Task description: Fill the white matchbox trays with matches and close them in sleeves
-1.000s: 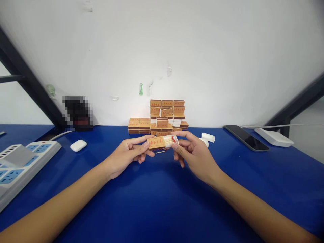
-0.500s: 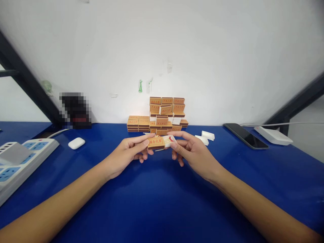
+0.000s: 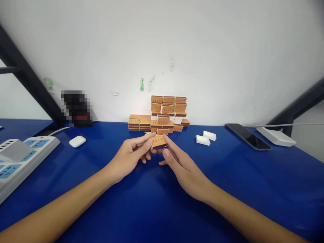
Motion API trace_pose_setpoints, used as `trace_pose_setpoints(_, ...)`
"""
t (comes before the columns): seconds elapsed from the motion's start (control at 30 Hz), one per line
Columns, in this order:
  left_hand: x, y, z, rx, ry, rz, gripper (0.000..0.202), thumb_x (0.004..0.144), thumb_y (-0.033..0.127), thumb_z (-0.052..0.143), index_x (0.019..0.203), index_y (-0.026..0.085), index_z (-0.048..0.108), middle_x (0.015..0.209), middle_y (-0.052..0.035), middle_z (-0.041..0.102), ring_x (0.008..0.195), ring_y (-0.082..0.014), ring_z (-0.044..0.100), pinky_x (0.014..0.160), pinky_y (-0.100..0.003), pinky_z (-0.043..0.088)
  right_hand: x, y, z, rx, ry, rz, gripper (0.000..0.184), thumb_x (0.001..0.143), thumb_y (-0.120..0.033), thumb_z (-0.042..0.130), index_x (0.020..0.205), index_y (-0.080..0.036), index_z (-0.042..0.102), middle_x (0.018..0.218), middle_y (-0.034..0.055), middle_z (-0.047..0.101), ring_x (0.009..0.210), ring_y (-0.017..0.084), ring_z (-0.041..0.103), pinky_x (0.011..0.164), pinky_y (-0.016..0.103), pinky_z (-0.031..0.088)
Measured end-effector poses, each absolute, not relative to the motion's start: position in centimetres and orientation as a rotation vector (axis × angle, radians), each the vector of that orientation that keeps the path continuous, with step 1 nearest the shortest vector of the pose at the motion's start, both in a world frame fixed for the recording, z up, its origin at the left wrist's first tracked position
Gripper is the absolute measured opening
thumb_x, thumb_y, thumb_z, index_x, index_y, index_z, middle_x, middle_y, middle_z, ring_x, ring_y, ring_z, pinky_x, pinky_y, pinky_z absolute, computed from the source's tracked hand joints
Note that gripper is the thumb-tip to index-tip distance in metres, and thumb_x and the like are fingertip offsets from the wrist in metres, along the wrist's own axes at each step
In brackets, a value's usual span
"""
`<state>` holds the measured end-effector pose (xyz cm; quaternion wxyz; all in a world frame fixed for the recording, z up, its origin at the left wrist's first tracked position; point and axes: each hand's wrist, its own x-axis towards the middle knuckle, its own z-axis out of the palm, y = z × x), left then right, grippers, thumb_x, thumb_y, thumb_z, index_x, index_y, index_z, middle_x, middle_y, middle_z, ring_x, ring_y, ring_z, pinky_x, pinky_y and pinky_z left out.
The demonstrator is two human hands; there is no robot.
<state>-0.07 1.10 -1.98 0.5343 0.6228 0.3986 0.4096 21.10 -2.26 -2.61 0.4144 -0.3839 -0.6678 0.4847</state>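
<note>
A matchbox (image 3: 158, 141) with an orange label and dark striking side is held above the blue desk, its tray pushed into the sleeve. My left hand (image 3: 131, 150) pinches its left end between thumb and fingers. Around the right end closes my right hand (image 3: 181, 165), with the index fingertip at the far corner and the thumb near the front corner. Behind both hands stands a stepped stack of matchboxes (image 3: 180, 107). One matchbox (image 3: 167, 109) leans at an angle in the stack. Loose matchsticks (image 3: 146, 132) lie partly hidden behind my left hand.
A lower block of matchboxes (image 3: 134, 122) adjoins the stack. Two white pieces (image 3: 203, 140) lie to the right, then a phone (image 3: 248, 135) and a white device (image 3: 275, 136). On the left are a white earbud case (image 3: 77, 141) and a power strip (image 3: 48, 148). A wall (image 3: 217, 60) rises behind.
The matchbox tray, half out with red match heads showing, has slid into the sleeve. My right hand has moved left with it. The two white pieces are now more fully visible.
</note>
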Motion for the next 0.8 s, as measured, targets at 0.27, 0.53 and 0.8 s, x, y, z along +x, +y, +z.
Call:
trace_pose_setpoints(0.27, 0.16, 1.00, -1.61, 1.516, 0.944, 0.984, 0.058, 0.100, 0.052, 0.061, 0.148, 0.019, 0.060, 0.086, -0.0045, 0.067, 0.073, -0.0140, 0.058, 0.062, -0.026, 0.049, 20.67, -2.45, -2.31, -0.902, -1.616, 1.297, 0.058, 0.107, -0.050, 0.047, 0.163, -0.036, 0.036, 0.153, 0.0072, 0.054, 0.125, 0.025, 0.060, 0.101, 0.048, 0.058)
trace_pose_setpoints(0.53, 0.44, 0.86, -1.83, 1.601, 0.887, 0.919, 0.054, 0.102, 0.058, 0.054, 0.126, 0.014, 0.072, 0.079, -0.0050, 0.066, 0.072, -0.0160, 0.062, 0.061, -0.027, 0.053, 20.63, -2.28, -2.22, -0.859, -1.561, 1.301, 0.052, 0.103, -0.045, 0.058, 0.153, -0.034, 0.050, 0.147, 0.0080, 0.058, 0.122, 0.024, 0.062, 0.091, 0.042, 0.062)
trace_pose_setpoints(0.8, 0.84, 0.48, -1.94, 1.436, 0.953, 1.029, 0.065, 0.097, 0.056, 0.063, 0.149, 0.017, 0.056, 0.086, -0.0044, 0.067, 0.063, -0.0138, 0.062, 0.052, -0.026, 0.055, 20.55, -2.25, -2.83, -0.860, -1.505, 1.378, 0.054, 0.101, -0.042, 0.062, 0.153, -0.033, 0.049, 0.142, 0.0087, 0.062, 0.108, 0.021, 0.067, 0.087, 0.041, 0.063)
